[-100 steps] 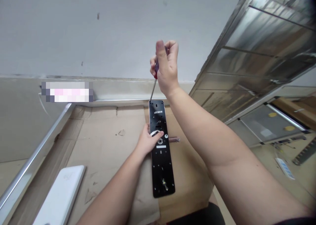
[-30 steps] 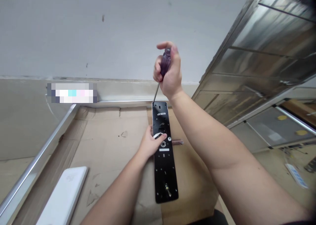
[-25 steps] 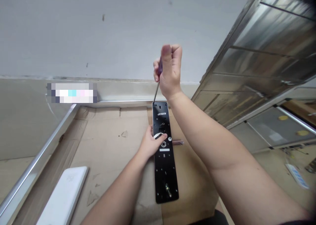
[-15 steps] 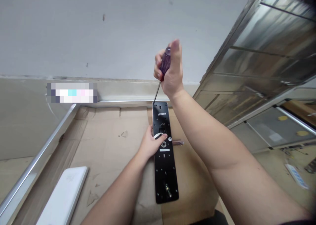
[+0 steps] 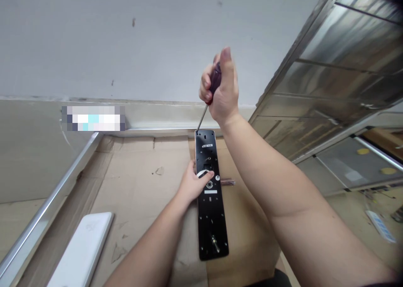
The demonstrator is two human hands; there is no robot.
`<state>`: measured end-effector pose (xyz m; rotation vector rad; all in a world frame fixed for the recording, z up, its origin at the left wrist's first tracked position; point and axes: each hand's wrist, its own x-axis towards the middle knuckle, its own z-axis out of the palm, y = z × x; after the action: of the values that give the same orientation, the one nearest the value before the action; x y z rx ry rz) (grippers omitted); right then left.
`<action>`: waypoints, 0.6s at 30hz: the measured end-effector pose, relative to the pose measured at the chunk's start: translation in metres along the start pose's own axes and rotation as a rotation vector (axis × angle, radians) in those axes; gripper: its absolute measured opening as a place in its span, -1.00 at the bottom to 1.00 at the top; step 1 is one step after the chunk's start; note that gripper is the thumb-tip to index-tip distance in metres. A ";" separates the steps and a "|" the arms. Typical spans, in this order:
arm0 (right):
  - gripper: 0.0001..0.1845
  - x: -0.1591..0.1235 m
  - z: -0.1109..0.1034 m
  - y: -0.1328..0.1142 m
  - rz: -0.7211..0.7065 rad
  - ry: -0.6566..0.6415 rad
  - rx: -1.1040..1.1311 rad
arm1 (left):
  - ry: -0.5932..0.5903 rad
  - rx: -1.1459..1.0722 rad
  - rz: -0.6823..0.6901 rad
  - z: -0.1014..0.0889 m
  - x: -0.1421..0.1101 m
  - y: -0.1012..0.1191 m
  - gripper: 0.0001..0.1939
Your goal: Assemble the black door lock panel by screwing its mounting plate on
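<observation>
A long black door lock panel (image 5: 211, 220) lies back side up on the cardboard, dotted with small screws and pale labels. My left hand (image 5: 199, 182) grips its left edge, thumb across the face near a round fitting. Above the far end, my right hand (image 5: 224, 85) is wrapped round the dark purple handle of a screwdriver (image 5: 203, 117). The thin shaft slants down to the panel's far left corner, where its tip touches; any screw under it is too small to make out. A copper-coloured handle or bar (image 5: 228, 182) sticks out from beneath the panel's right side.
Cardboard (image 5: 135, 186) covers the table, with a metal rail (image 5: 47, 207) along its left and back. A white flat box-like object (image 5: 83, 249) lies at the front left. Metal panels (image 5: 340, 60) lean at the right, and a power strip (image 5: 380, 226) is on the floor.
My right hand has turned slightly on the screwdriver handle and shifted a little right and up. The tip stays at the same corner. The left hand and panel hold still.
</observation>
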<state>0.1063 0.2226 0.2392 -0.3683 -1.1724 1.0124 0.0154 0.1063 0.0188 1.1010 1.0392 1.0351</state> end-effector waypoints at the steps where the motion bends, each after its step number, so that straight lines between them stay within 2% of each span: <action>1: -0.43 -0.001 -0.001 -0.002 -0.005 0.014 0.015 | 0.002 0.009 0.003 0.000 0.000 0.001 -0.40; 7: -0.41 0.001 -0.008 -0.024 0.011 0.215 -0.011 | 0.005 0.067 0.010 0.001 -0.001 0.007 -0.41; 11: -0.41 -0.003 -0.013 -0.033 -0.017 0.261 0.020 | 0.008 0.191 0.022 -0.001 0.000 0.002 -0.39; 13: -0.42 -0.009 -0.018 -0.036 -0.003 0.265 0.060 | 0.031 0.230 0.104 -0.003 0.000 0.000 -0.32; 15: -0.43 -0.020 -0.024 -0.039 0.024 0.283 0.098 | 0.087 0.251 0.244 -0.005 0.000 0.000 -0.25; 18: -0.45 -0.038 -0.038 -0.042 0.096 0.342 0.106 | 0.218 0.355 0.469 -0.010 -0.002 0.007 -0.32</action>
<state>0.1584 0.1789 0.2317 -0.4961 -0.7966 1.0427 0.0046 0.1068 0.0241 1.5984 1.1987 1.4006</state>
